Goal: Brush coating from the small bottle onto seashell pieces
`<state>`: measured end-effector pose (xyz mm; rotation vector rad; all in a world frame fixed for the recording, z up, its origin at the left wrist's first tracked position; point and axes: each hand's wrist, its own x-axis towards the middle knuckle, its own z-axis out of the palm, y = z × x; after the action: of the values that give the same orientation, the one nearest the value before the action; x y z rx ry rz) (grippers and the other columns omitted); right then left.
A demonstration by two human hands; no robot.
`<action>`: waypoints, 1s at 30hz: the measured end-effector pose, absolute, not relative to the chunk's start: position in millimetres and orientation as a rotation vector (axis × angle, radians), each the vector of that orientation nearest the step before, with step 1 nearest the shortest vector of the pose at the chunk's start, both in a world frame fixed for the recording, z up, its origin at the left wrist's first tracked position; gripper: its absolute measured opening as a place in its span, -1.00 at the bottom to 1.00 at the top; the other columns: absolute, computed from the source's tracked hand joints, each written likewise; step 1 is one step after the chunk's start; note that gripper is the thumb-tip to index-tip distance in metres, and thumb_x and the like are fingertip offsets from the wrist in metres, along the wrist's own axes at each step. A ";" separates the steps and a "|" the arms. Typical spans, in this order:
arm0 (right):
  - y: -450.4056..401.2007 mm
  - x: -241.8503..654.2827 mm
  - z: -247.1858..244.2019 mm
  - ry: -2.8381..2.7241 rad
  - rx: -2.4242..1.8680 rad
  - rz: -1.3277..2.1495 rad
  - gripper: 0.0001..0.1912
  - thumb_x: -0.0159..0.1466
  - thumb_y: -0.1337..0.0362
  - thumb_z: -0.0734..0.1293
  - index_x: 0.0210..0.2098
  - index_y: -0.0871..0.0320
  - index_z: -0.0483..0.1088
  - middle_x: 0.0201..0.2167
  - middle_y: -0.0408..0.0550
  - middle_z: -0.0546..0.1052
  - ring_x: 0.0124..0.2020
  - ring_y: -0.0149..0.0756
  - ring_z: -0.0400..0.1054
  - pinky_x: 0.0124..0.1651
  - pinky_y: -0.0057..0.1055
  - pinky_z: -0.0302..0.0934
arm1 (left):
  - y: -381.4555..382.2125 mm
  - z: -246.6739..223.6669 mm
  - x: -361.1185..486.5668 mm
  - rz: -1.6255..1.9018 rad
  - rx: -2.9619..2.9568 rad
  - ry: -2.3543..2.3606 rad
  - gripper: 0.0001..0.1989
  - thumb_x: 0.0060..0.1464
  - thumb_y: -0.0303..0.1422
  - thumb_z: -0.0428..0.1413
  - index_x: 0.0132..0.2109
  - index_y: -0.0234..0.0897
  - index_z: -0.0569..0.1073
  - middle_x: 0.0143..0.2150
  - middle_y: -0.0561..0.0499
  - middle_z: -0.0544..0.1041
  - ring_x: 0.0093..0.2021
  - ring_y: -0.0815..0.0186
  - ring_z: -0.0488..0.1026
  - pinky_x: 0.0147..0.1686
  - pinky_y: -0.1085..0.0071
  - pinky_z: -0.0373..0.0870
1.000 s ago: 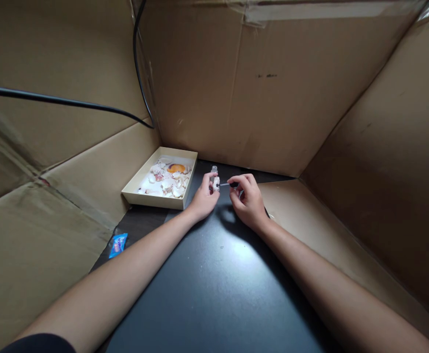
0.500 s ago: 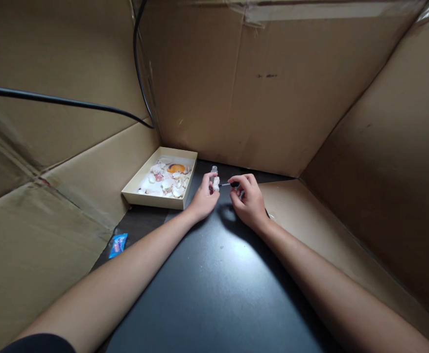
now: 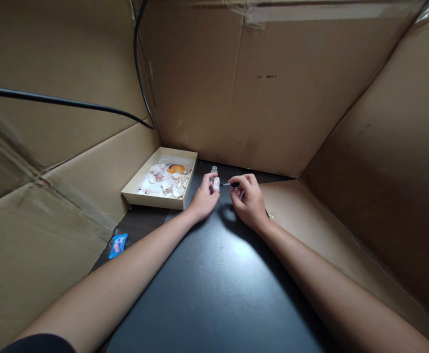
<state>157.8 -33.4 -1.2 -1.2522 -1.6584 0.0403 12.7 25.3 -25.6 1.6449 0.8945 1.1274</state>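
Observation:
My left hand (image 3: 203,198) is closed on a small whitish, ridged seashell (image 3: 216,184), pinched between its fingertips. A small clear bottle (image 3: 214,169) shows just behind those fingers; whether they also grip it I cannot tell. My right hand (image 3: 250,198) pinches the black cap of a small applicator brush (image 3: 226,184). The brush's thin stem points left, and its dark tip is close beside the shell. Contact between tip and shell is too small to make out.
A cream shallow box (image 3: 152,200) with several seashells stands left of my hands. A blue wrapped packet (image 3: 118,245) lies by my left forearm. Cardboard walls (image 3: 273,108) enclose the dark table (image 3: 200,294). A black cable (image 3: 89,105) hangs at upper left.
The brush tip has drawn slightly right, back from the shell. The shell has turned a little in my left fingers. Both arms stay nearly still.

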 end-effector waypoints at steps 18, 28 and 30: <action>-33.5 158.1 0.2 -1.641 -1.207 0.048 -0.79 0.19 0.38 0.26 -0.17 0.07 0.37 -0.24 -0.09 0.31 -0.47 -0.44 0.25 -0.36 -0.41 0.24 | 21.9 -20.3 11.4 1.135 1.679 0.876 -0.55 -0.03 -0.62 0.00 0.02 -0.21 0.31 -0.30 0.07 0.29 -0.32 0.42 0.26 -0.26 0.50 0.27; -34.3 158.3 1.2 -1.681 -1.188 0.066 -0.77 0.21 0.38 0.25 -0.14 0.06 0.39 -0.24 -0.08 0.31 -0.46 -0.44 0.25 -0.37 -0.42 0.25 | 21.7 -17.7 11.5 1.117 1.705 0.913 -0.51 -0.06 -0.69 -0.04 0.03 -0.23 0.34 -0.27 0.05 0.35 -0.35 0.43 0.29 -0.28 0.50 0.31; -34.4 158.0 1.3 -1.685 -1.212 0.056 -0.76 0.20 0.38 0.26 -0.14 0.06 0.40 -0.24 -0.09 0.31 -0.46 -0.44 0.25 -0.36 -0.41 0.25 | 21.9 -17.9 11.5 1.109 1.697 0.924 -0.51 -0.05 -0.67 -0.03 0.04 -0.22 0.33 -0.29 0.05 0.34 -0.37 0.44 0.28 -0.30 0.50 0.32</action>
<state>158.0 -34.4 1.3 -1.2121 -1.6849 0.0558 11.5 21.9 -17.9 1.6965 0.9240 1.1091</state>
